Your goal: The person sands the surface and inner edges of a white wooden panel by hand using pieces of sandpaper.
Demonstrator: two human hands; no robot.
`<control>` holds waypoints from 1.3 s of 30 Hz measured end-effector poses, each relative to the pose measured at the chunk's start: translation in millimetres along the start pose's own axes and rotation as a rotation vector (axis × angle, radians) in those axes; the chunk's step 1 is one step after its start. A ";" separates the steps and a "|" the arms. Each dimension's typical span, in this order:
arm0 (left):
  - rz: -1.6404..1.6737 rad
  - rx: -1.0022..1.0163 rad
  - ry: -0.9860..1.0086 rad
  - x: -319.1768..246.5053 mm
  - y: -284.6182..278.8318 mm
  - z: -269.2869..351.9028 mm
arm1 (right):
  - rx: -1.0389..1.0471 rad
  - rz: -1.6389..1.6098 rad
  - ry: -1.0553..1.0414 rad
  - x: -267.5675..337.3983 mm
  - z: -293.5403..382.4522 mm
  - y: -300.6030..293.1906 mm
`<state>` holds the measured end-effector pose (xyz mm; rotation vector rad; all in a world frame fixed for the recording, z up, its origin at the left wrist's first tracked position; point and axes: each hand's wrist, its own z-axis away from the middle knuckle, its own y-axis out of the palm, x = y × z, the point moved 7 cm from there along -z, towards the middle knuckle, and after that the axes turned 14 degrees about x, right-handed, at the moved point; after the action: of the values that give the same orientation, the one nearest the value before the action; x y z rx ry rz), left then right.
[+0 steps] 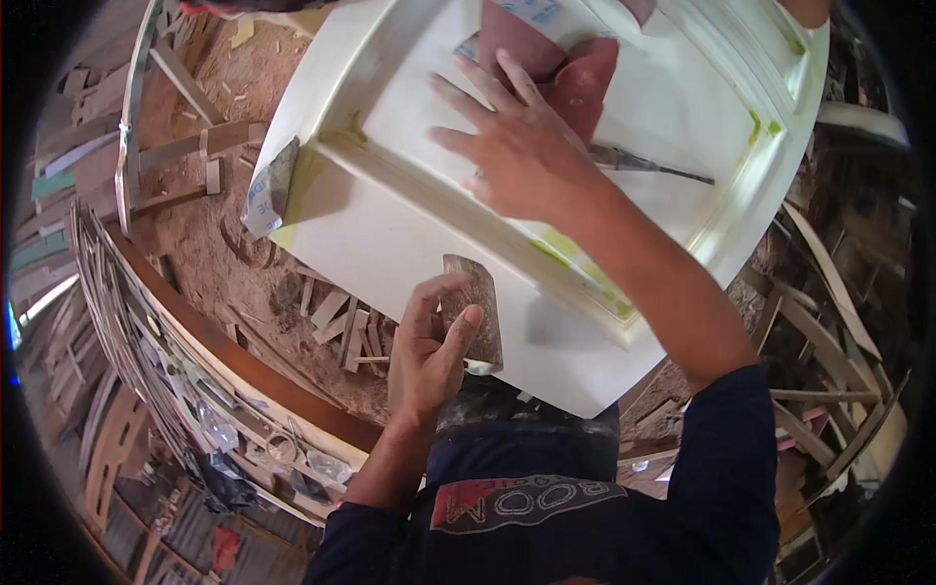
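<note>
A white-painted panel [365, 219] with raised moulding and yellow-green patches lies before me. My left hand [431, 336] holds a worn, curled piece of sandpaper [479, 292] between thumb and fingers at the panel's near edge. Over the panel's recessed middle, my right hand [512, 146] has its fingers spread and holds nothing. Just beyond it lie folded reddish-brown sandpaper sheets [585, 88]. A chisel-like tool with a thin dark shaft [680, 172] rests on the panel, partly hidden by my right wrist. Another curled piece of sandpaper [270, 190] sits at the panel's left corner.
Wood offcuts [355, 329] litter the dusty ground below the panel. A curved brown wooden edge [241, 344] runs along the left, beside stacked thin strips [117, 307]. Wooden frame pieces [819, 344] stand at the right. Part of another person's body shows at the top right [808, 9].
</note>
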<state>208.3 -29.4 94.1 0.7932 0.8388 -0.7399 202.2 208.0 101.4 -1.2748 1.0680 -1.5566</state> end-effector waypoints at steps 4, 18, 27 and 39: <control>-0.051 -0.088 0.047 -4.1 -16.9 -0.9 | 0.245 0.058 0.088 -31.0 7.0 16.3; -0.356 -0.375 0.262 -14.7 -4.5 -90.5 | -0.242 -0.179 0.062 -62.7 -82.0 8.3; -0.542 -0.487 0.218 -5.4 33.4 -155.3 | -0.347 -0.014 0.105 -89.2 -115.7 41.8; -0.242 -0.668 0.381 -32.9 -19.5 -137.8 | -0.372 -0.005 0.086 -84.9 -114.4 42.1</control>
<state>129.0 83.6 56.7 0.2277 1.4462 -0.4677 104.2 288.6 24.1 -1.4645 1.4603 -1.4706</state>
